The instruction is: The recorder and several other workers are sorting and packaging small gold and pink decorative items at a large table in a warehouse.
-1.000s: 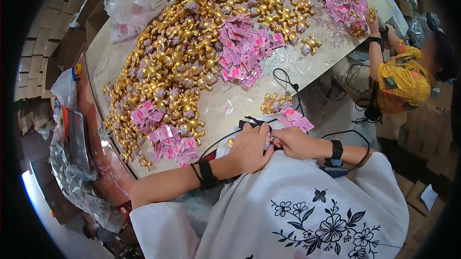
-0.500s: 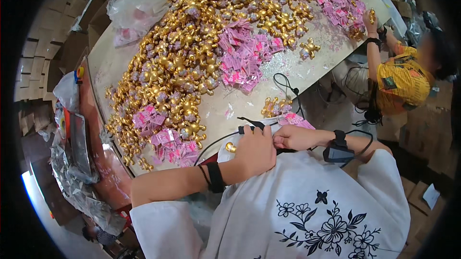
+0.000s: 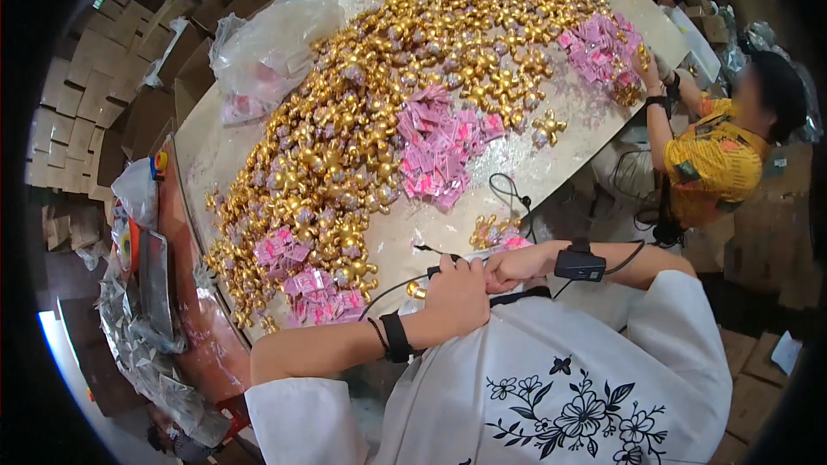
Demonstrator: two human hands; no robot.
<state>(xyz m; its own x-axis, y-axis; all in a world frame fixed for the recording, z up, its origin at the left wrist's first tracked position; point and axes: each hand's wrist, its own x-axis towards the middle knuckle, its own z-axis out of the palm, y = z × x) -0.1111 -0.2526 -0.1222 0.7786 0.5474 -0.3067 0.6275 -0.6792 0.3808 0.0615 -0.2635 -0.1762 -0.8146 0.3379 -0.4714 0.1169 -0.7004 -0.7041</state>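
Both my hands are together at my waist, by the near edge of the table, in front of my white shirt [image 3: 551, 362]. My left hand [image 3: 457, 293] is closed with its fingers curled, beside a small black cable piece [image 3: 433, 272]; what the fingers grip is hidden. My right hand [image 3: 521, 267] is closed too, its fingertips touching my left hand, just above a black strap [image 3: 525, 294]. What lies inside it cannot be made out. A shiny gold piece [image 3: 416, 290] sits just left of my left hand. Several gold bear-shaped figures [image 3: 489, 232] and pink packets [image 3: 512, 243] lie beyond my hands.
A big heap of gold bear figures [image 3: 336, 146] covers much of the table [image 3: 413, 241], with pink packet piles [image 3: 439, 146] on it. A clear plastic bag [image 3: 276, 43] lies at the far left. A co-worker in a yellow shirt [image 3: 715, 155] handles a gold figure at the right edge.
My view has shifted, so the table and heap sit lower in it. Both hands stay closed together at my waist; my right forearm has tilted slightly. The co-worker's hand has moved slightly.
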